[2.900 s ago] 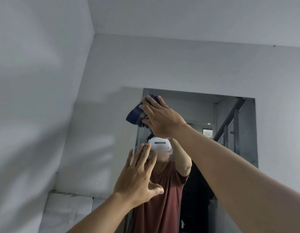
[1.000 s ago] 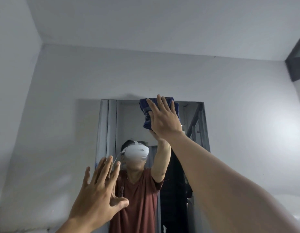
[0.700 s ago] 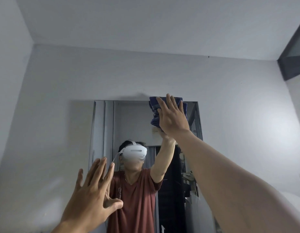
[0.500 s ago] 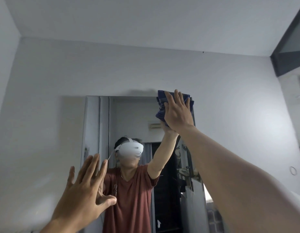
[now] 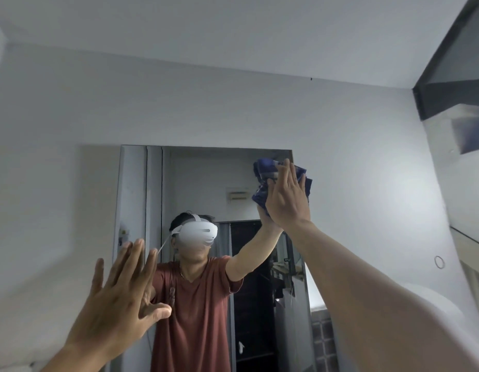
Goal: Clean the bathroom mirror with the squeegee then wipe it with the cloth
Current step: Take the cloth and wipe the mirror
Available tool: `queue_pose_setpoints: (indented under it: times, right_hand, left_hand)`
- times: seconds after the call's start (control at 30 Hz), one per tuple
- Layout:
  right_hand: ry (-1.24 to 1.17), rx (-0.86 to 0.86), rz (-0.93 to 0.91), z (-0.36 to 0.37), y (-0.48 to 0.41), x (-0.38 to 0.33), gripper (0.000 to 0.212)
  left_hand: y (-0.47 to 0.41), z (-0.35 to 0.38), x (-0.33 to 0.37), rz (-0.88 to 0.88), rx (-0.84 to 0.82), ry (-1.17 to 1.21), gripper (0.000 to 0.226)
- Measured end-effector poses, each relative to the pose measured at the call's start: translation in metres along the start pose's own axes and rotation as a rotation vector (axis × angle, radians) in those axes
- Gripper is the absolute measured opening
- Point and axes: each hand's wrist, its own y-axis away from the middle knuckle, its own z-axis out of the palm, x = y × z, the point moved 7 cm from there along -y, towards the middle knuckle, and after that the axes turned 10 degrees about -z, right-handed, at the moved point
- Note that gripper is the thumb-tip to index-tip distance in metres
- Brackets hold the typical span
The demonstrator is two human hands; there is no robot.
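Cloth (image 5: 263, 171) under flat right hand (image 5: 286, 200)

The cloth (image 5: 263, 171) is dark blue with paler stripes, bunched into a thick wad. It is pinned flat against the glass under the palm and straight fingers of the right hand (image 5: 286, 197). Folds poke out above the fingertips, spill out left of the fingers, and a ragged edge shows on the little-finger side, past the glass and over the wall. Where cloth ends and its reflection begins on the left, I can't tell. The mirror (image 5: 200, 183) is a tall, upright, frameless rectangle set flat on the pale wall. Its top edge runs just above the fingertips and its right edge passes behind the grip. The rest of the glass spreads left and down from it.
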Motion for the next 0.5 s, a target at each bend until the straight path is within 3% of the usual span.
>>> queue_pose_setpoints:
  times: [0.17,0.37,0.5]
  right_hand:
    - [0.042,0.018,-0.005,0.006,0.019,0.001,0.033]
    - [0.062,0.067,0.065,0.009,0.031,-0.01,0.045]
    - [0.051,0.051,0.022,0.016,0.032,-0.035,0.048]
  left_hand:
    - [0.01,0.0,-0.001,0.019,0.001,-0.028,0.109]
    - [0.032,0.013,0.001,0.084,-0.029,0.005,0.135]
    - [0.032,0.011,0.004,0.073,-0.019,0.035,0.134]
